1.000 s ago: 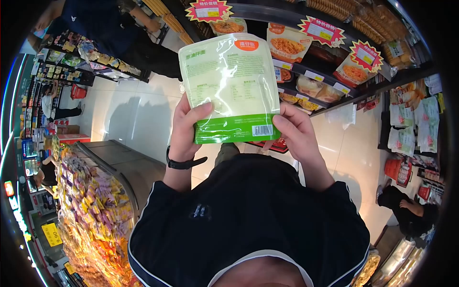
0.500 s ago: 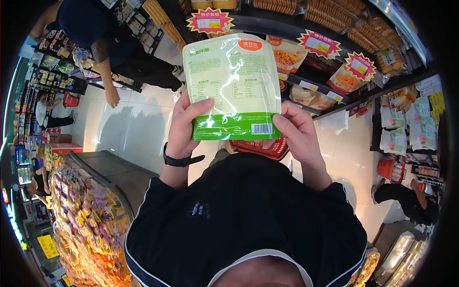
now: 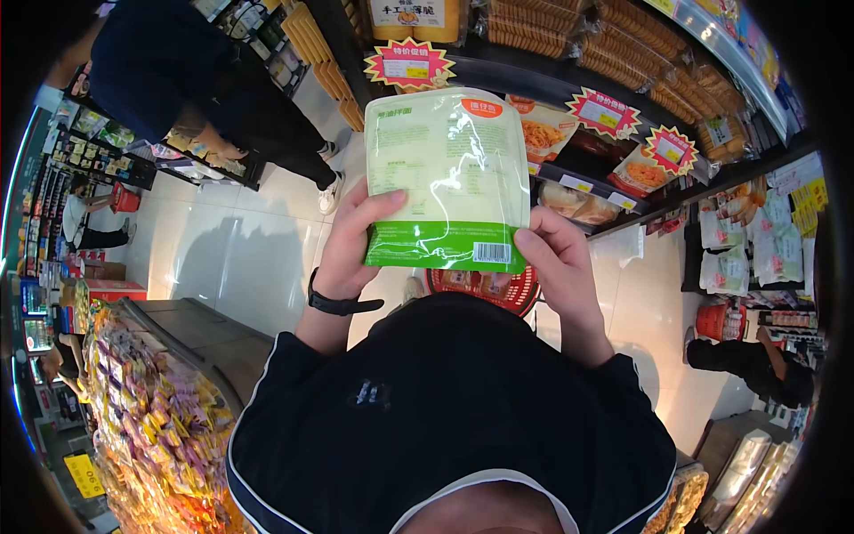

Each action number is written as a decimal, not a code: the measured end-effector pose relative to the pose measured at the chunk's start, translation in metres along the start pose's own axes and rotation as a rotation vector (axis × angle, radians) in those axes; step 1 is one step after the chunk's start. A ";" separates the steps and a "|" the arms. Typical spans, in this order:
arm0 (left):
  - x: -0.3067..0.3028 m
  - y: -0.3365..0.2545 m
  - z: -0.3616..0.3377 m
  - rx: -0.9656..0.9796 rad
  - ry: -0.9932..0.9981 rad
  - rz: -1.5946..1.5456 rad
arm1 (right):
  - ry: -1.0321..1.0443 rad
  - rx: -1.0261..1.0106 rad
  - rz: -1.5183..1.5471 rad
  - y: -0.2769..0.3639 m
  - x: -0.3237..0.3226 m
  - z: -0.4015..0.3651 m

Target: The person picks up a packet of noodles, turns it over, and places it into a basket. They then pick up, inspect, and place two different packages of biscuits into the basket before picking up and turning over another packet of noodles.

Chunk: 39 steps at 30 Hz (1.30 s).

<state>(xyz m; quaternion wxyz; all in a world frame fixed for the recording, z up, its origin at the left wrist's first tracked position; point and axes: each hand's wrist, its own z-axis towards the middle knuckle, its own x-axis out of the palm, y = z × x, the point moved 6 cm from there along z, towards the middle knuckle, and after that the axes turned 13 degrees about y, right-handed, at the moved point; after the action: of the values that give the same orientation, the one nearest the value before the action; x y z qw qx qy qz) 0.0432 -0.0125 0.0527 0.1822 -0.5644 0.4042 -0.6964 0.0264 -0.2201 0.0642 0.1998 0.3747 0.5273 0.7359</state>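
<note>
Upright before my chest is a pale-green noodle pouch (image 3: 445, 182), its printed back facing me. A bright-green band with a barcode runs along its lower edge, and a red-orange logo marks the top right corner. My left hand (image 3: 356, 233) grips the lower left side, thumb on the front and fingers behind. At the lower right corner my right hand (image 3: 562, 258) pinches the pouch between thumb and fingers. Below and partly behind it, a red shopping basket (image 3: 527, 294) with packages inside shows near my body; what supports it is hidden.
Ahead is a shelf (image 3: 498, 55) of packaged biscuits, noodle packs and starburst price tags. At the upper left a person in dark clothes (image 3: 160, 71) stands by another shelf. A heap of wrapped snacks (image 3: 160, 400) lies at left. Hanging packets (image 3: 725, 267) are at right, near another person (image 3: 752, 363).
The pouch and both hands sit slightly lower and further right in view, grip unchanged. The person at upper left has shifted, with their arm now bent nearer the shelf.
</note>
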 end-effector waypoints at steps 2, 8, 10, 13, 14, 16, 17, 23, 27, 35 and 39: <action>-0.003 -0.005 -0.001 0.005 0.002 0.024 | -0.011 0.013 -0.005 -0.003 0.001 0.003; -0.018 -0.012 -0.005 0.014 0.005 -0.001 | -0.001 0.010 -0.019 -0.009 0.010 0.016; -0.021 -0.015 -0.007 0.015 0.003 -0.016 | 0.001 0.004 -0.028 -0.010 0.013 0.020; -0.025 -0.018 -0.010 0.017 0.005 -0.025 | 0.009 -0.009 -0.050 -0.009 0.017 0.026; -0.027 -0.019 -0.011 0.017 0.007 -0.027 | 0.016 -0.012 -0.053 -0.009 0.019 0.027; -0.028 -0.021 -0.013 0.021 0.007 -0.045 | 0.021 -0.016 -0.046 -0.009 0.021 0.029; -0.028 -0.022 -0.014 0.023 0.008 -0.054 | 0.019 -0.017 -0.036 -0.009 0.023 0.030; -0.031 -0.021 -0.016 0.028 -0.012 -0.063 | 0.036 -0.046 -0.064 -0.012 0.022 0.032; -0.032 -0.019 -0.016 0.025 -0.008 -0.069 | 0.045 -0.065 -0.126 -0.017 0.015 0.031; -0.032 -0.014 -0.010 -0.001 -0.011 -0.069 | 0.024 0.014 -0.058 -0.012 0.014 0.029; -0.033 -0.014 -0.008 0.001 -0.022 -0.049 | 0.004 0.010 -0.049 -0.016 0.009 0.029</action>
<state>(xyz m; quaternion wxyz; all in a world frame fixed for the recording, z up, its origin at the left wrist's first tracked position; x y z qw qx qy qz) 0.0486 0.0220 0.0425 0.1699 -0.5816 0.3880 -0.6945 0.0412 -0.1894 0.0574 0.2148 0.3611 0.5405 0.7289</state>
